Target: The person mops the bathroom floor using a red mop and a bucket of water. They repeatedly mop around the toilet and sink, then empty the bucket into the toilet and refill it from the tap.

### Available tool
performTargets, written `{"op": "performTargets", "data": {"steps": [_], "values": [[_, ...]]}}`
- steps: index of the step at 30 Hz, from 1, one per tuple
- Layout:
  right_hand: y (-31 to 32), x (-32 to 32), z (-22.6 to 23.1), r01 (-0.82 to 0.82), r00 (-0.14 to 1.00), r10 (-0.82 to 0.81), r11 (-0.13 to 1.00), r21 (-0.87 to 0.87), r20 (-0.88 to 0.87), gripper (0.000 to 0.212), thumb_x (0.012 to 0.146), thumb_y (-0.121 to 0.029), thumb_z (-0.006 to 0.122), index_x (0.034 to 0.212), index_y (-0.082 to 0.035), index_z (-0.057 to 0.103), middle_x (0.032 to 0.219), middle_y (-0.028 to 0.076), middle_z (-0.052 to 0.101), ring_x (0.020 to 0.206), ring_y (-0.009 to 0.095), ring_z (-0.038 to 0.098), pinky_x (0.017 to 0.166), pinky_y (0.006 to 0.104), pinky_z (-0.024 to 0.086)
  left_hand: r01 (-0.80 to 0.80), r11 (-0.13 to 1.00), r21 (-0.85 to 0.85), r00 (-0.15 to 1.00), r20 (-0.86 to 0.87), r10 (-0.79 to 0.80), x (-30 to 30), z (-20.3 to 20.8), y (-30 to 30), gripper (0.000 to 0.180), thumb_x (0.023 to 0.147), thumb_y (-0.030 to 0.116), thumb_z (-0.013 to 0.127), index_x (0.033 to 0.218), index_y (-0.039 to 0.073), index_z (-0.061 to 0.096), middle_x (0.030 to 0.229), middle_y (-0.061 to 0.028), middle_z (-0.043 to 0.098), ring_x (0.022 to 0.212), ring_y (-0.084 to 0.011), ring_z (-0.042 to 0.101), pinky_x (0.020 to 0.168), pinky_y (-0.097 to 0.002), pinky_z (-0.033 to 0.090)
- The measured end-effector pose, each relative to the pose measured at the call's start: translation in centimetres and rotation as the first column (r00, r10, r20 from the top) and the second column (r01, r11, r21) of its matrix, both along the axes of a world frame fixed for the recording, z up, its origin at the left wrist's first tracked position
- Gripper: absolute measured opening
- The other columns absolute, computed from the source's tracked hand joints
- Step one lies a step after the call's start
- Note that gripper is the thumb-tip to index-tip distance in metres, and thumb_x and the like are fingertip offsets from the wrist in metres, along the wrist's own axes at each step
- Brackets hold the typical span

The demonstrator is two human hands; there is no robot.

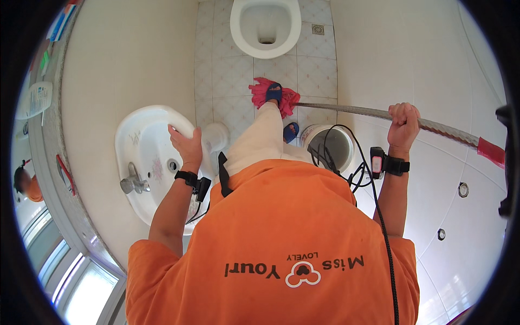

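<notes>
My right hand (405, 124) is closed round the patterned silver handle of a mop (352, 110), whose red end points to the right. The mop's pink cloth head (261, 92) lies bunched on the tiled floor, with my foot in a blue slipper (274, 93) pressing on it. At the left, my left hand (187, 146) is at the near-side rim of a white washbasin (157, 122). Its thumb and fingers are apart, with nothing held; whether the palm bears on the rim is hard to tell. Both wrists wear black straps with small devices.
A white toilet (265, 51) stands ahead, with a floor drain (318, 29) to its right. Beside my legs is a bucket (338, 146), with black cables (355, 179) hanging over it. A metal tap (132, 181) sits on the basin. A mirror (32, 189) and ledge run along the left wall.
</notes>
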State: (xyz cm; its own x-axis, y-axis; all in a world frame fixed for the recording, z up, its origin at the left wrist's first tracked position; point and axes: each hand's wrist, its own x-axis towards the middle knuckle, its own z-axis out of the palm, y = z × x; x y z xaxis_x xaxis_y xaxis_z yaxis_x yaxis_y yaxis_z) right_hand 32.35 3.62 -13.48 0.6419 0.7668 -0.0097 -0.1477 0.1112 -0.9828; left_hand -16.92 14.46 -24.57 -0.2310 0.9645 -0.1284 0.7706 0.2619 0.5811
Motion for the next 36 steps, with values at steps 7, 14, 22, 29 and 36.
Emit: {"op": "performTargets", "data": {"steps": [7, 14, 22, 29, 36], "values": [[0.4, -0.2, 0.0, 0.098, 0.994, -0.098, 0.995, -0.013, -0.043, 0.037, 0.087, -0.011, 0.048, 0.056, -0.010, 0.029, 0.053, -0.002, 0.024, 0.052, 0.011, 0.023, 0.058, 0.0309, 0.030, 0.006, 1.000, -0.002, 1.000, 0.005, -0.006, -0.3, 0.0, 0.1, 0.090, 0.074, 0.029, 0.066, 0.138, -0.004, 0.012, 0.132, -0.0305, 0.029, 0.123, -0.0437, 0.028, 0.105, -0.0490, 0.022], [-0.5, 0.3, -0.2, 0.096, 0.994, -0.095, 0.995, 0.014, -0.047, 0.037, 0.086, -0.011, 0.050, 0.056, -0.010, 0.030, 0.053, -0.002, 0.026, 0.051, 0.011, 0.024, 0.058, 0.0309, 0.031, 0.010, 1.000, 0.019, 0.999, -0.039, -0.009, 0.0, -0.1, 0.2, 0.092, 0.073, 0.031, 0.067, 0.138, -0.005, 0.012, 0.131, -0.0303, 0.030, 0.123, -0.0434, 0.029, 0.105, -0.0481, 0.023], [-0.7, 0.6, -0.7, 0.123, 0.992, -0.121, 0.991, 0.050, -0.032, 0.037, 0.086, -0.012, 0.050, 0.055, -0.009, 0.029, 0.052, -0.002, 0.025, 0.050, 0.012, 0.024, 0.056, 0.0305, 0.030, 0.022, 1.000, 0.018, 0.999, -0.037, -0.021, -0.1, -0.2, 0.3, 0.092, 0.073, 0.032, 0.067, 0.138, -0.006, 0.013, 0.132, -0.0307, 0.030, 0.125, -0.0435, 0.028, 0.105, -0.0479, 0.023], [0.3, 0.6, -0.8, 0.102, 0.995, -0.101, 0.994, 0.042, -0.022, 0.039, 0.088, -0.014, 0.048, 0.054, -0.011, 0.028, 0.051, -0.002, 0.024, 0.049, 0.011, 0.024, 0.057, 0.0316, 0.031, 0.030, 0.999, 0.028, 0.999, -0.012, -0.029, 0.0, -0.1, -0.1, 0.091, 0.073, 0.031, 0.067, 0.137, -0.006, 0.014, 0.132, -0.0314, 0.030, 0.124, -0.0439, 0.028, 0.105, -0.0480, 0.023], [1.2, -0.1, -0.5, 0.140, 0.990, -0.139, 0.989, 0.042, -0.020, 0.039, 0.087, -0.013, 0.049, 0.054, -0.010, 0.029, 0.051, -0.002, 0.024, 0.048, 0.011, 0.024, 0.055, 0.0308, 0.030, 0.020, 1.000, -0.003, 1.000, -0.021, -0.020, 0.0, 0.2, 0.0, 0.090, 0.073, 0.031, 0.066, 0.137, -0.007, 0.014, 0.129, -0.0318, 0.031, 0.122, -0.0441, 0.030, 0.104, -0.0482, 0.024]]}}
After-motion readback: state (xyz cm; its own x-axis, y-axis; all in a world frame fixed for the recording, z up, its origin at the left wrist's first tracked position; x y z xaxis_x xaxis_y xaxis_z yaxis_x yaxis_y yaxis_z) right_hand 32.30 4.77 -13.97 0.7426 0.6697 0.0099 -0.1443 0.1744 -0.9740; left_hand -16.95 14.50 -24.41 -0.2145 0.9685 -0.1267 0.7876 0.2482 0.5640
